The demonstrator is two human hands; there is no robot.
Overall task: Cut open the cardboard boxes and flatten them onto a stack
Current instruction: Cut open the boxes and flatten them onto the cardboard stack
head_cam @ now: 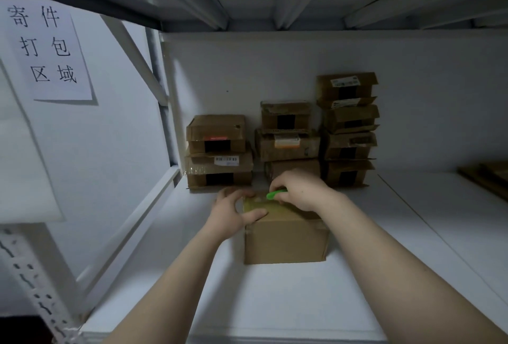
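Note:
A brown cardboard box [286, 242] stands on the white shelf, its top sealed with yellowish tape. My left hand [233, 213] grips the box's upper left corner, thumb lying across the taped top. My right hand [298, 189] holds a green cutter [275, 194] with its tip down on the tape near the far edge of the top. The far half of the top is hidden behind my hands.
Three stacks of small taped cardboard boxes [286, 134] stand against the back wall behind the box. Flattened cardboard [489, 178] lies at the far right of the shelf [275, 302]. A paper sign [46, 46] hangs on the left panel. Another shelf runs overhead.

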